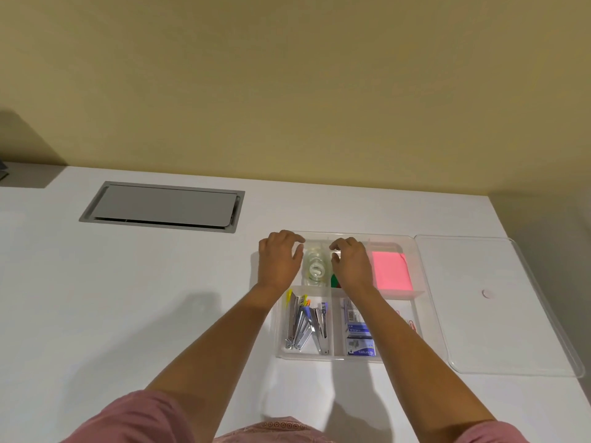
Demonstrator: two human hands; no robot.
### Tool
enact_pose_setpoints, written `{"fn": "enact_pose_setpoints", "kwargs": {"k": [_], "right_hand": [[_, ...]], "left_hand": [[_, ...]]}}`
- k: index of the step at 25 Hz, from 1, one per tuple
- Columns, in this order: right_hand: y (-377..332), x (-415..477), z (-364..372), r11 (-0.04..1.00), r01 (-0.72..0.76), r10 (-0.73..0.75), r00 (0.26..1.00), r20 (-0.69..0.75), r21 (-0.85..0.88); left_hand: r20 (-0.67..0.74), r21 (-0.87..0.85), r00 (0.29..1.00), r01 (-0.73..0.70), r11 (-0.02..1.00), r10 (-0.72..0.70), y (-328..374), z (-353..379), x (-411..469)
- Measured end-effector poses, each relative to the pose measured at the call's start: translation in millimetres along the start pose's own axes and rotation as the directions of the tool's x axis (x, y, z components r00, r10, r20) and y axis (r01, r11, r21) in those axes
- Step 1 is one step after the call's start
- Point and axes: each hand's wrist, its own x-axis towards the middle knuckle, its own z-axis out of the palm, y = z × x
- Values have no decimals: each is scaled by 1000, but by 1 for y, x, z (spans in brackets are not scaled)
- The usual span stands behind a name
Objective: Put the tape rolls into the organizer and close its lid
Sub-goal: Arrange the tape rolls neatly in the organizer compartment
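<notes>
A clear plastic organizer (419, 276) with several compartments lies on the white desk. Clear tape rolls (315, 266) sit in its far-left compartment. My left hand (279, 260) hovers over the organizer's far-left corner, fingers curled and apart, beside the rolls. My right hand (350, 262) is just right of the rolls, its fingertips near the compartment's divider; whether it pinches anything is hidden. The clear lid (499, 302) lies flat on the desk to the right of the organizer.
The organizer also holds pink sticky notes (391, 270), metal clips (305, 324), staple boxes (358, 330) and something green (335, 280). A grey cable hatch (163, 206) is set in the desk at far left. The wall runs behind.
</notes>
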Motion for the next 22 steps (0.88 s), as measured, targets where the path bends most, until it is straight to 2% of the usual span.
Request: {"fn": "enact_pose_setpoints", "kwargs": {"k": [4, 9, 14, 22], "right_hand": [[6, 0, 4, 1000, 14, -14, 1000, 0, 2], [11, 0, 9, 1000, 30, -30, 999, 24, 8], [15, -1, 10, 1000, 21, -21, 999, 39, 9], [19, -3, 11, 1000, 7, -7, 999, 49, 15]], "left_hand": [[175, 126, 982, -94, 988, 71, 5, 17, 11], [301, 242, 951, -151, 958, 73, 2, 37, 15], [347, 290, 936, -171, 941, 63, -4, 49, 18], [350, 271, 937, -112, 956, 11, -5, 56, 25]]}}
